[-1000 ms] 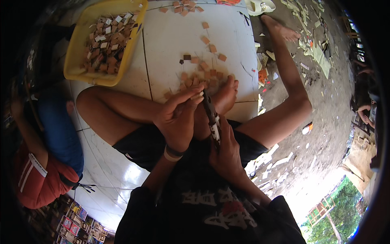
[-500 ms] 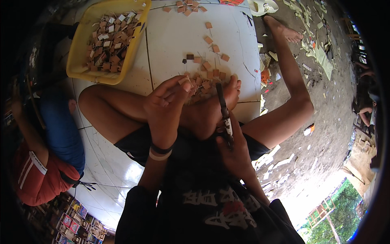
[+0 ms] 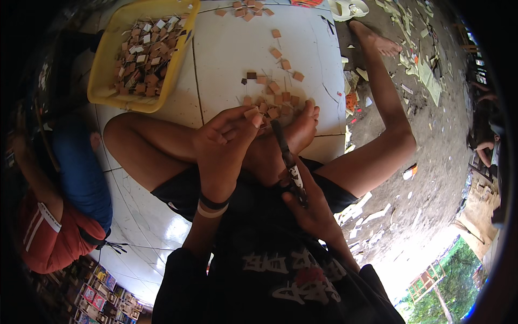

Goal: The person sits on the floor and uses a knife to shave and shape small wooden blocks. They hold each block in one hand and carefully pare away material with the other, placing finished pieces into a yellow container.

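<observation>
My left hand (image 3: 222,148) pinches a small brown square piece (image 3: 251,113) between thumb and fingers, above my crossed legs. My right hand (image 3: 315,208) is closed round a long, dark, narrow tool (image 3: 284,146) with white patches on its grip; its exact kind I cannot make out. The tool's far end points up toward the left fingertips, close beside them. Whether it touches the piece is unclear. Just beyond both hands lies a loose pile of similar brown squares (image 3: 286,97), several with thin pale sticks. My foot (image 3: 305,129) rests against this pile.
A yellow basin (image 3: 98,81) full of brown and white squares stands at the far left on white tiles (image 3: 226,48). More squares (image 3: 248,9) lie at the far edge. Scraps litter the ground (image 3: 399,178) at right. A person in a red shirt (image 3: 59,235) sits at left.
The far end of the dark tool has swung left, nearer my left fingertips. My left hand has shifted slightly right with the brown square.
</observation>
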### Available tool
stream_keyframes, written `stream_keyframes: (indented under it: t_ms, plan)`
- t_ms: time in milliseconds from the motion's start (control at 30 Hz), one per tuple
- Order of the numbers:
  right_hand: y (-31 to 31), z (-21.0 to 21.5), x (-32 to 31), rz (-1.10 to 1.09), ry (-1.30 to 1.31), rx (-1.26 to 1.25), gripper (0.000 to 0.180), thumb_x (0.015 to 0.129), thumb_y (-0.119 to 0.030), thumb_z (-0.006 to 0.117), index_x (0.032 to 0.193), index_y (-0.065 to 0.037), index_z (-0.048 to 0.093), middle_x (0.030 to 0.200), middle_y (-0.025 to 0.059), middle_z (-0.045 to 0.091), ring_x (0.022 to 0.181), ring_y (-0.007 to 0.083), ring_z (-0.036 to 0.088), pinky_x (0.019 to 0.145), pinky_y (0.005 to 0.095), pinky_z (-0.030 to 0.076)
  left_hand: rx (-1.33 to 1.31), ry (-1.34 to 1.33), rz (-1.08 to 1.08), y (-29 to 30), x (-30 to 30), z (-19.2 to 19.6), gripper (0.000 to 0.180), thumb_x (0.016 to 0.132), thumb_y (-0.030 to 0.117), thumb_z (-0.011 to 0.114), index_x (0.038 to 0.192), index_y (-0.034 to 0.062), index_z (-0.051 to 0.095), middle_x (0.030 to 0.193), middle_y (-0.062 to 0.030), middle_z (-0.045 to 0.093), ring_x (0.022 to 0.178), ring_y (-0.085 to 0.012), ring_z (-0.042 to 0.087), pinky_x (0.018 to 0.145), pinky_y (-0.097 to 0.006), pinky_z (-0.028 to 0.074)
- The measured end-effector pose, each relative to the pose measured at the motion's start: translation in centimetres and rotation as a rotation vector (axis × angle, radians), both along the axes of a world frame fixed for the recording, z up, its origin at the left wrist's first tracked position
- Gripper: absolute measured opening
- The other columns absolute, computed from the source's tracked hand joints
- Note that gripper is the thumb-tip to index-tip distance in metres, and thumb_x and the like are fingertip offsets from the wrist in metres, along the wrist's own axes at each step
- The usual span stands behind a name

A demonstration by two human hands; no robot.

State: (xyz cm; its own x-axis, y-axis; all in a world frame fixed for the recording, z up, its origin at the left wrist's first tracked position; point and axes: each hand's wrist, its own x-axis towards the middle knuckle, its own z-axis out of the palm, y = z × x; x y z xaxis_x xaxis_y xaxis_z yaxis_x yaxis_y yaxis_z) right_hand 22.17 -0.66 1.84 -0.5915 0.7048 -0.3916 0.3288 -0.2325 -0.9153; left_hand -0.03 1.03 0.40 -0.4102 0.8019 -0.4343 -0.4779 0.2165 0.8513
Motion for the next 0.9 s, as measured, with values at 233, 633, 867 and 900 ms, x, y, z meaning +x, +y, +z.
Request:
stream_keyframes:
  t_ms: [233, 633, 867, 900]
  plan:
    - [0.04, 0.88, -0.35, -0.023, -0.039, -0.034, 0.074, 0.097, 0.004, 0.067, 0.163, 0.001, 0.032, 0.141, 0.0249, 0.056, 0.127, 0.0372, 0.06, 0.106, 0.0404, 0.047, -0.001, 0.072, 0.014, -0.21, 0.18, -0.21, 0.027, 0.095, 0.001, 0.079, 0.119, -0.0083, 0.071, 0.106, -0.0129, 0.078, 0.1, -0.0154, 0.075, 0.089, -0.024, 0.059]
    - [-0.01, 0.84, -0.31, -0.037, -0.061, -0.039, 0.071, 0.098, 0.003, 0.066, 0.161, 0.001, 0.033, 0.142, 0.0256, 0.057, 0.129, 0.0368, 0.06, 0.106, 0.041, 0.048, 0.015, 0.122, -0.015, -0.25, 0.15, -0.16, 0.028, 0.097, 0.003, 0.077, 0.121, -0.0094, 0.067, 0.107, -0.0168, 0.077, 0.1, -0.02, 0.076, 0.091, -0.029, 0.061]
    - [0.02, 0.82, -0.49, -0.029, -0.066, 0.009, 0.07, 0.098, 0.003, 0.066, 0.16, 0.002, 0.034, 0.143, 0.0282, 0.057, 0.135, 0.0402, 0.058, 0.109, 0.0423, 0.046, -0.004, 0.105, -0.015, -0.05, 0.05, 0.08, 0.029, 0.097, 0.002, 0.077, 0.121, -0.0092, 0.068, 0.106, -0.0149, 0.077, 0.1, -0.0183, 0.076, 0.09, -0.027, 0.061]
    - [0.01, 0.88, -0.54, -0.029, -0.066, -0.003, 0.069, 0.098, 0.003, 0.066, 0.16, 0.003, 0.034, 0.143, 0.0285, 0.057, 0.135, 0.0406, 0.059, 0.109, 0.0424, 0.046, 0.001, 0.089, -0.012, 0.03, 0.14, 0.17, 0.028, 0.096, 0.0, 0.077, 0.121, -0.0084, 0.069, 0.105, -0.0136, 0.077, 0.1, -0.0171, 0.075, 0.09, -0.026, 0.06]
